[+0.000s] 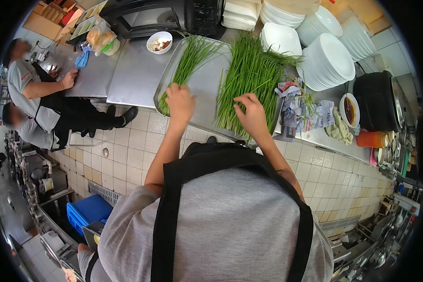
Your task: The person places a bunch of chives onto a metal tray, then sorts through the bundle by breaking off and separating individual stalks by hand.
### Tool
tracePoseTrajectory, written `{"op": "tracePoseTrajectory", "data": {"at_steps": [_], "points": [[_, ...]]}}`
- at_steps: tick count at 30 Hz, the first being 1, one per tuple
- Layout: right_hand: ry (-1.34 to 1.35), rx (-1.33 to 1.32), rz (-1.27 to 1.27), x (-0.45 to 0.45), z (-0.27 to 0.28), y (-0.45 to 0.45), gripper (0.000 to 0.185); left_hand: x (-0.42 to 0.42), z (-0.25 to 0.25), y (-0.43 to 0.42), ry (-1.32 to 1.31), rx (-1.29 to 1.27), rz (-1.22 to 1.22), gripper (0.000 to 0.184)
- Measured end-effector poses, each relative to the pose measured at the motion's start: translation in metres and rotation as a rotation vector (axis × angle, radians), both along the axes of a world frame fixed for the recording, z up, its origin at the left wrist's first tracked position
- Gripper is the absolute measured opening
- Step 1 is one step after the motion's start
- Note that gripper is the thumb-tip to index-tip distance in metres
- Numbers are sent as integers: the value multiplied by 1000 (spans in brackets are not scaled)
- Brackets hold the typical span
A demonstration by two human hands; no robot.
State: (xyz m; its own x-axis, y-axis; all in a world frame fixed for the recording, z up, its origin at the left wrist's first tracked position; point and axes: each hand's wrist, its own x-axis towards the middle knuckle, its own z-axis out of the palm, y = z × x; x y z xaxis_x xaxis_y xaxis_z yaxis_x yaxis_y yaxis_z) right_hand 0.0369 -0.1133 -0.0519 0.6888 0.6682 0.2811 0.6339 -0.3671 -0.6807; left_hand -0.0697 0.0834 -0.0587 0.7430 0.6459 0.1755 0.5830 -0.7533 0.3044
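Observation:
Long green garlic chives lie in two bunches on a metal tray (206, 89). The smaller bunch (192, 58) is along the tray's left side, and my left hand (180, 104) is over its lower end with fingers apart. A much larger pile of chives (249, 70) covers the right part of the tray. At that pile's lower right, my right hand (253, 113) has bent fingers and a thumb held apart from them. No stalk shows in its grasp. Both palms face down and are hidden.
Crumpled newspaper (322, 115) with green scraps and a cloth (339, 127) lie right of the tray. Stacked white plates (331, 61), a sauce bowl (349, 109) and a black cooker (378, 101) stand beyond. A microwave (160, 19) is behind. Two people (33, 89) are at left.

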Motion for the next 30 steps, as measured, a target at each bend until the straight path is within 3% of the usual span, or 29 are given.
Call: {"op": "tracePoseTrajectory", "data": {"at_steps": [2,5,8,11,17,21,25,30], "points": [[12,-15,37,-4,-1,3,17,3,-18,-11,76,-145,-136,25],[77,-36,42,-6,-2,0,16,2,-36,-39,235,-171,-260,20],[115,-26,30,-6,-7,-6,15,3,-39,-49,429,-300,-291,26],[177,-18,23,-10,-11,-10,14,2,-37,-45,427,-319,-271,22],[629,-21,41,-23,-11,-8,19,-12,5,-45,43,-776,-281,27],[873,177,44,-29,-21,-2,20,-13,13,-60,-82,-788,-322,22],[965,337,-44,-29,-5,-6,15,-10,10,-59,-79,-1001,-384,19],[911,269,-34,-25,8,-16,14,-5,18,-58,-202,-1300,-371,27]]}}
